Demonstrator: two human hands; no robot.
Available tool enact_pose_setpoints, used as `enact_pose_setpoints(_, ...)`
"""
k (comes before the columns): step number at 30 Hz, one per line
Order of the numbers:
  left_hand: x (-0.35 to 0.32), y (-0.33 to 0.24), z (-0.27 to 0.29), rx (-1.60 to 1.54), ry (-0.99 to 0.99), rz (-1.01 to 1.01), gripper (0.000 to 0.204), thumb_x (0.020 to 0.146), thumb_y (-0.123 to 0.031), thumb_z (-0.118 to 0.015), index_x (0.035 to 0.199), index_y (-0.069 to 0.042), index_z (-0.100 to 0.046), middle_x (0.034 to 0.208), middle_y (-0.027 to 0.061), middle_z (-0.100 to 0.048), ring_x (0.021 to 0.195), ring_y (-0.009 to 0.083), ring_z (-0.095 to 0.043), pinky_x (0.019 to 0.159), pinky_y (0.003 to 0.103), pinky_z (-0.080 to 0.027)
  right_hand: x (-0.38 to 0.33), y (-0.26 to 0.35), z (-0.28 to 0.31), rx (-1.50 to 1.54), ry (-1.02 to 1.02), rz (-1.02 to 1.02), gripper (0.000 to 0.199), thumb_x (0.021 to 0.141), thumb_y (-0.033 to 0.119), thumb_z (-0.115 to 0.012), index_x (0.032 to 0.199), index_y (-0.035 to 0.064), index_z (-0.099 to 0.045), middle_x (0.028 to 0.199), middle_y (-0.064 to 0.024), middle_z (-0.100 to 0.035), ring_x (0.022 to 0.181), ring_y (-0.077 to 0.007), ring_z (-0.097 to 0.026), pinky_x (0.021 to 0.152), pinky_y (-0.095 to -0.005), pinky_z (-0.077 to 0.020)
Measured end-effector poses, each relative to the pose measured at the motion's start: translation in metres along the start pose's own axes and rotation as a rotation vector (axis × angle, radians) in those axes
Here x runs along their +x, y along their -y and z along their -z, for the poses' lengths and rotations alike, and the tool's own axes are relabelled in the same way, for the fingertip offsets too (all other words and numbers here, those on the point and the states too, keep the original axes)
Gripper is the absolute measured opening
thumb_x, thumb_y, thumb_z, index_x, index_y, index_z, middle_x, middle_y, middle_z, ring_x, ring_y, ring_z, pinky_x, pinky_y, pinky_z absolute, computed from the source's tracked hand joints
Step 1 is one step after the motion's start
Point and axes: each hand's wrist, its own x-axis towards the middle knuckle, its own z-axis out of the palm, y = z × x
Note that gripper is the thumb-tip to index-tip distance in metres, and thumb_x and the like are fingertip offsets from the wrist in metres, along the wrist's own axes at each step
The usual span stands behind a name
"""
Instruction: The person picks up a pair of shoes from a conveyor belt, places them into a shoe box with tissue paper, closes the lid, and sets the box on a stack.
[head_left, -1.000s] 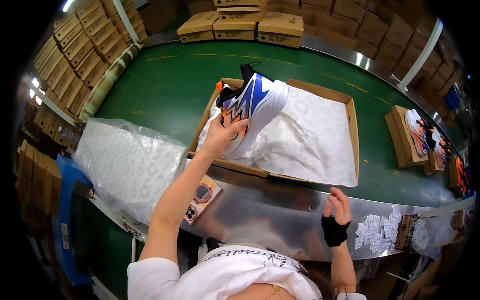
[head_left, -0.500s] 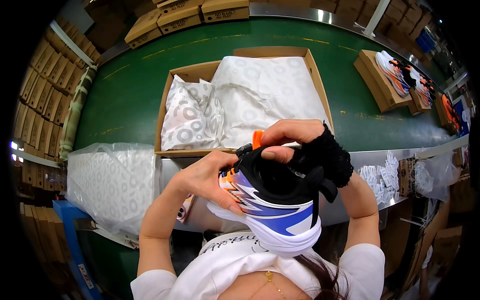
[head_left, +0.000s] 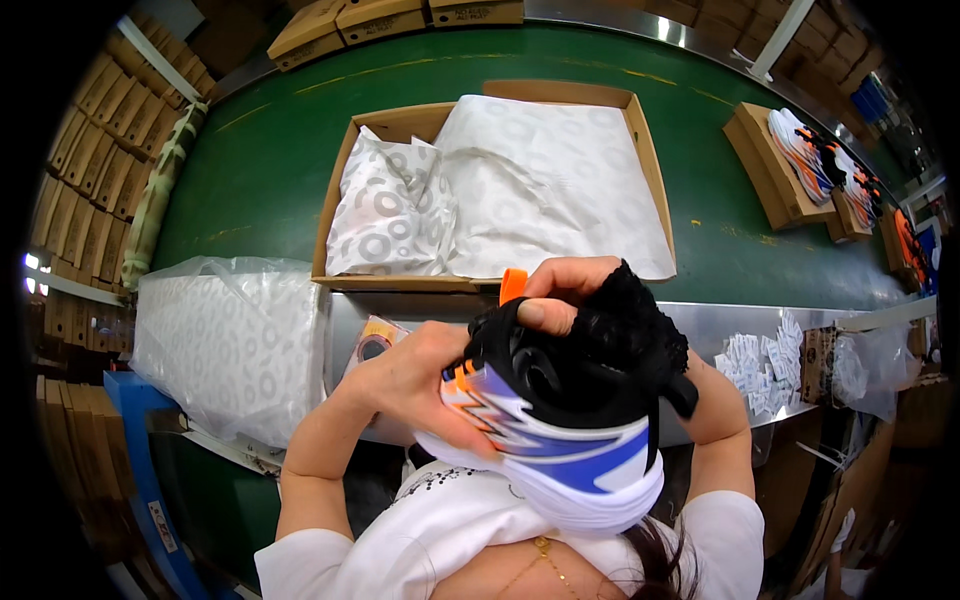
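I've lifted the sneaker from the shoebox at twelve o'clock; my left hand and right hand grasp it close.

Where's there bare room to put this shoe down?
Bare green belt lies left of the open box, and more between that box and the boxed shoes at right. The steel ledge is narrow. Crowded: the bagged paper stack and the small packets.
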Motion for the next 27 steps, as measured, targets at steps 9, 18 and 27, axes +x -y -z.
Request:
enact_pose_setpoints(9,0.04,0.099,0.115,-0.582,-1.03,0.339,0.066,0.077,-0.048,-0.059,0.114,0.005,-0.045,0.1,0.0117,-0.057,0.086,0.0185,-0.057,0.074,0.031,-0.047,0.003,-0.109,0.016,0.007,0.234,-0.178,0.027,0.085,0.017,-0.054,0.106,0.0003,-0.053,0.097,-0.0078,-0.061,0.089,-0.012,-0.058,0.077,-0.0251,-0.0444)
enact_pose_setpoints(18,0.103,0.157,0.079,-0.783,-0.624,0.736,0.05,0.088,-0.038,-0.047,0.117,0.002,-0.042,0.109,0.0153,-0.052,0.095,0.0263,-0.055,0.08,0.043,-0.047,0.038,-0.156,0.02,0.798,-0.52,-0.079,0.042,0.079,0.016,-0.061,0.116,0.0026,-0.044,0.11,-0.0101,-0.054,0.098,-0.02,-0.054,0.08,-0.0311,-0.0447)
enact_pose_setpoints(27,0.031,0.119,0.099,-0.467,-1.235,0.18,0.041,0.088,-0.037,-0.044,0.108,-0.001,-0.049,0.101,0.0118,-0.057,0.099,0.0255,-0.051,0.079,0.035,-0.042,0.095,-0.105,0.054,-0.81,-0.723,0.584,0.069,0.06,0.001,-0.063,0.124,0.0056,-0.036,0.119,-0.0134,-0.045,0.106,-0.027,-0.046,0.086,-0.0374,-0.035)
